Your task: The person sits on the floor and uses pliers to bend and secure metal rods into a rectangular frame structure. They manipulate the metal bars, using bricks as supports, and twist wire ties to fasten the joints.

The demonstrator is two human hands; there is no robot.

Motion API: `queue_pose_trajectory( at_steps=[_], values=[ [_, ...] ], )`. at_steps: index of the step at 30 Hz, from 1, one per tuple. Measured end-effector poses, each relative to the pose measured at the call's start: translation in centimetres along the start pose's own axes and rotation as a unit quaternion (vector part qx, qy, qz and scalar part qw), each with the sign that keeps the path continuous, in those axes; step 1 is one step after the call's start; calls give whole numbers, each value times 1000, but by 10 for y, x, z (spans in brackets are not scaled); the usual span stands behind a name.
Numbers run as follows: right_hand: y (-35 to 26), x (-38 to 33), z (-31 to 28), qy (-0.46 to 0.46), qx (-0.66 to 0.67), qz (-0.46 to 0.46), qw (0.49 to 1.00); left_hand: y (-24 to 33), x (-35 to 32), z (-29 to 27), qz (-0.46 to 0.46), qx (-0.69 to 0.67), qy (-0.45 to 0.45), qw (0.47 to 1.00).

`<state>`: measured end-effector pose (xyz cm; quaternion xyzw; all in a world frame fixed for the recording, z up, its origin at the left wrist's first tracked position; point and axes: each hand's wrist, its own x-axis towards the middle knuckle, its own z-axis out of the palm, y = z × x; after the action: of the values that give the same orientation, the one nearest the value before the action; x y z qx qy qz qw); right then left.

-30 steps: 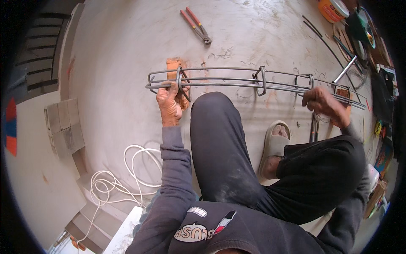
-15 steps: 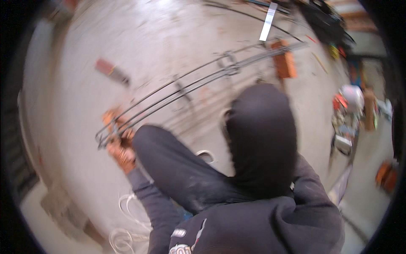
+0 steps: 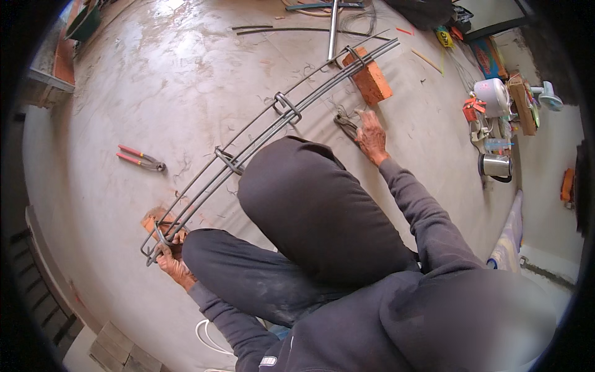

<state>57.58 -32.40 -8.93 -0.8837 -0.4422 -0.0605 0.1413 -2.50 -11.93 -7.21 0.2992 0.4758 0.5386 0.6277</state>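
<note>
A long steel rebar cage of thin bars and square stirrups runs diagonally across the floor, its ends propped on bricks. At its near-left end my left hand is closed around the bars by the last stirrup, beside the orange brick. My right hand is low over the floor past my raised knee, fingers stretched toward small wire pieces. Dark pincers lie right against it; their handle ends are partly hidden by the hand. Another brick supports the cage's far end.
Red-handled pincers lie on the floor at left. Loose rebar and a metal tube are at the far side. A rice cooker and a kettle stand at right; grey blocks sit at lower left.
The view has swung, and my raised knee appears further left. My right hand, hidden before, now shows beside the dark pincers. My left hand stays at the cage's end.
</note>
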Motion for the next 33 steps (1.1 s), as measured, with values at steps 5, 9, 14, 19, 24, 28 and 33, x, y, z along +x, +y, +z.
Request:
queue_pose_trajectory(
  at_steps=[5, 9, 14, 19, 24, 28, 33],
  values=[
    [-1, 57, 8, -40, -242, -152, 957, 3, -2, 3, 4, 21, 25, 999],
    [-6, 80, 1, -200, -112, -168, 959, 6, -2, -1, 14, -37, 34, 999],
    [43, 92, -33, -206, 105, -114, 966, -9, -3, 9, 33, -25, 78, 996],
    [2, 119, -96, -94, 367, 1, 925, 2, -7, 24, 8, -108, 61, 992],
    [-95, 168, -144, -138, 418, 64, 896, 10, -15, 32, 26, -104, 102, 989],
    [-176, 185, -174, -235, 379, -105, 889, -3, -10, 26, 34, -74, 98, 992],
    [-251, 186, -168, -329, 249, -284, 866, 12, -17, 22, 38, -67, 96, 992]
  ],
)
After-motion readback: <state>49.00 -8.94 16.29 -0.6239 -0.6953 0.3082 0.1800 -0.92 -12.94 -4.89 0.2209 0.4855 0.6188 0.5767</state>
